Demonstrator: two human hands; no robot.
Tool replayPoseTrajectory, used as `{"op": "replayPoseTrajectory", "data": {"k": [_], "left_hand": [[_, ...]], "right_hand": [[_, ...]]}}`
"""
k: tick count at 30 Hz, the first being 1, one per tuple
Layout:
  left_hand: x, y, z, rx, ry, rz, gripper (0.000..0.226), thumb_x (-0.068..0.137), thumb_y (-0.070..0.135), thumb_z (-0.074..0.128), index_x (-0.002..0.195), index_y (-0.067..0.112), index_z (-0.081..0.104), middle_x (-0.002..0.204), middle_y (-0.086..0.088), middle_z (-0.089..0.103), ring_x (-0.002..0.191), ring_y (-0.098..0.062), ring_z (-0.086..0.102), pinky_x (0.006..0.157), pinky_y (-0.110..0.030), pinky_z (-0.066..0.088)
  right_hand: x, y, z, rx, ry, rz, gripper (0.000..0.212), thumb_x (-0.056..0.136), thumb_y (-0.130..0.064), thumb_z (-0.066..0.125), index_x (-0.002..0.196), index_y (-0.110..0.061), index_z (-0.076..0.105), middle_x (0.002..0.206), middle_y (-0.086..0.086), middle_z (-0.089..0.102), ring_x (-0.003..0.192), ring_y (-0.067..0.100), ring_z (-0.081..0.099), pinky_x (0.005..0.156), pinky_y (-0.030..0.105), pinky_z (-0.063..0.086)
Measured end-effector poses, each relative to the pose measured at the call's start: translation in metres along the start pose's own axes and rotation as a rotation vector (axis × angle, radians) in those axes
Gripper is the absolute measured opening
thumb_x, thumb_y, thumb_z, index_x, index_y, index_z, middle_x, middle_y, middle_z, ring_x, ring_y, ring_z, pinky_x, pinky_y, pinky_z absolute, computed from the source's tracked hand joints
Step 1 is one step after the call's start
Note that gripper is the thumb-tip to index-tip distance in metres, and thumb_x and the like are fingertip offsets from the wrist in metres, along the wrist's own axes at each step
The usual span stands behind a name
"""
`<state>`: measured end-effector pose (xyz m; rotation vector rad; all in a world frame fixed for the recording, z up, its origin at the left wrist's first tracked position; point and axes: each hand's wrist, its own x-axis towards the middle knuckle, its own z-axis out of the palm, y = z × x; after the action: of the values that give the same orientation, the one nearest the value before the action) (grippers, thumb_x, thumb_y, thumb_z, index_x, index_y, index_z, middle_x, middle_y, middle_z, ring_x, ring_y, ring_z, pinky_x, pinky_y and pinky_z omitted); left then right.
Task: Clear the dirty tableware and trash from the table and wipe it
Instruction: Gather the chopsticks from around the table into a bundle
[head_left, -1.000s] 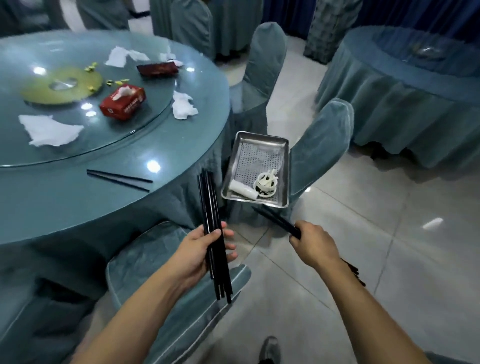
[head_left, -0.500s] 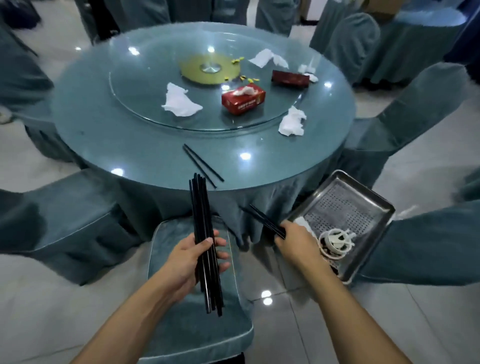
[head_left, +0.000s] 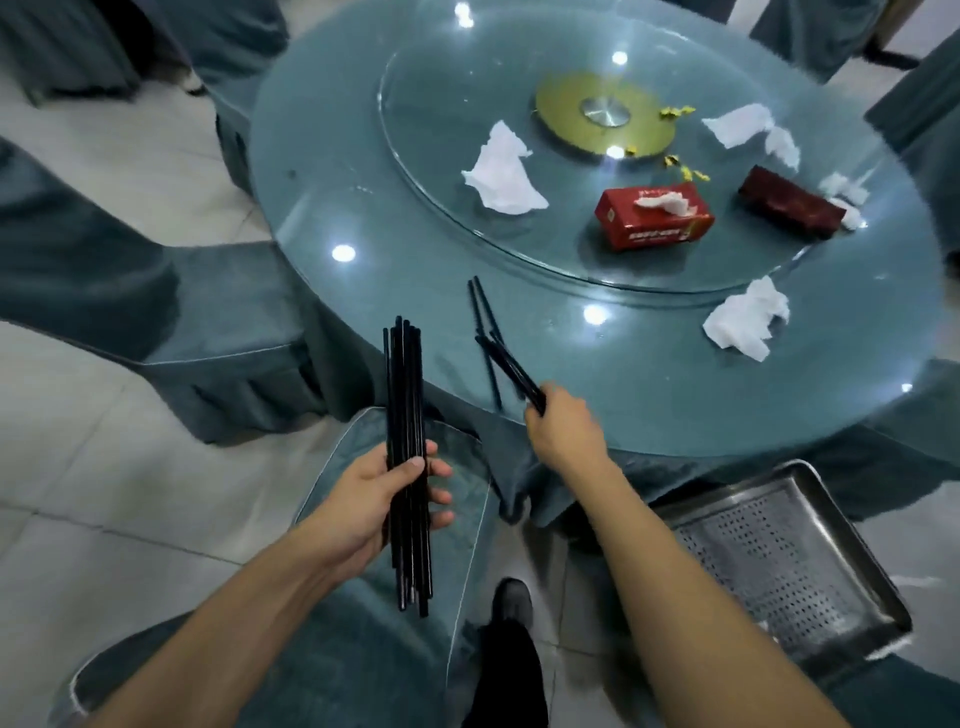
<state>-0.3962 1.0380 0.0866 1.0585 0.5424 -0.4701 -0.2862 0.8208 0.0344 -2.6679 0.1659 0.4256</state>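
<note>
Standing near the bottom edge, a dark shoe and a black trouser leg show on the pale tiled floor. To the right, a perforated steel tray lies on a chair seat, partly covered by the right forearm.

Over a teal covered chair, the left hand grips a bundle of black chopsticks; the thumb presses across the front and the fingers curl behind. The bundle stands almost upright, its tips over the edge of the tablecloth.

The right hand is closed around a pair of black chopsticks, which point up and to the left over the table edge. This hand is a little blurred. Just beside its tips, two loose chopsticks lie on the round glass-topped table, near its front rim.

To the right on the table lies a crumpled white napkin. Farther, on the glass turntable, there is a red tissue box with a white tissue sticking out; it carries white printing on the side, too small to read. Left of it lies another napkin. To the right lies a dark red packet with no readable label, touching small white paper scraps. Behind are a torn napkin, yellow crumbs and the gold hub of the turntable.
</note>
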Motion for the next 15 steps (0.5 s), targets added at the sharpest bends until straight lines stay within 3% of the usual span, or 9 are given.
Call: {"op": "replayPoseTrajectory", "data": {"k": [3, 7, 9, 12, 15], "left_hand": [[0.021, 0.0, 0.011, -0.017, 0.092, 0.026, 0.019, 0.104, 0.004, 0.046, 0.12, 0.001, 0.057, 0.096, -0.015, 0.07, 0.074, -0.026, 0.068, 0.066, -0.04, 0.061], [0.042, -0.002, 0.03, -0.09, 0.219, 0.053, 0.02, 0.105, 0.003, 0.045, 0.119, 0.001, 0.058, 0.095, -0.014, 0.07, 0.075, -0.027, 0.068, 0.067, -0.042, 0.062], [0.052, -0.004, 0.039, -0.142, 0.276, 0.064, 0.02, 0.104, 0.002, 0.044, 0.118, 0.0, 0.059, 0.095, -0.015, 0.069, 0.074, -0.028, 0.066, 0.066, -0.042, 0.061], [0.063, -0.006, 0.05, -0.182, 0.32, 0.072, 0.02, 0.104, 0.003, 0.045, 0.12, -0.001, 0.058, 0.094, -0.015, 0.07, 0.075, -0.029, 0.066, 0.067, -0.044, 0.062], [0.07, -0.007, 0.058, -0.209, 0.355, 0.08, 0.02, 0.104, 0.003, 0.045, 0.12, -0.001, 0.057, 0.093, -0.014, 0.071, 0.074, -0.029, 0.067, 0.068, -0.046, 0.062]], "right_hand": [[0.061, -0.012, 0.001, 0.045, -0.008, -0.03, 0.026, 0.098, -0.031, 0.052, 0.115, -0.012, 0.057, 0.107, 0.016, 0.065, 0.099, 0.039, 0.061, 0.079, 0.04, 0.049], [0.135, -0.024, 0.012, 0.11, -0.064, -0.035, 0.031, 0.096, -0.033, 0.057, 0.116, -0.009, 0.055, 0.112, 0.014, 0.065, 0.103, 0.035, 0.06, 0.074, 0.035, 0.042], [0.165, -0.028, 0.02, 0.093, -0.093, -0.043, 0.042, 0.094, -0.038, 0.061, 0.12, -0.007, 0.052, 0.117, 0.016, 0.064, 0.108, 0.036, 0.06, 0.077, 0.038, 0.046], [0.193, -0.032, 0.035, 0.05, -0.116, -0.031, 0.067, 0.089, -0.048, 0.068, 0.132, -0.004, 0.043, 0.13, 0.02, 0.056, 0.12, 0.04, 0.055, 0.094, 0.048, 0.048], [0.204, -0.03, 0.047, -0.03, -0.131, -0.018, 0.077, 0.087, -0.051, 0.07, 0.138, -0.003, 0.037, 0.138, 0.02, 0.048, 0.122, 0.042, 0.054, 0.097, 0.051, 0.047]]}}
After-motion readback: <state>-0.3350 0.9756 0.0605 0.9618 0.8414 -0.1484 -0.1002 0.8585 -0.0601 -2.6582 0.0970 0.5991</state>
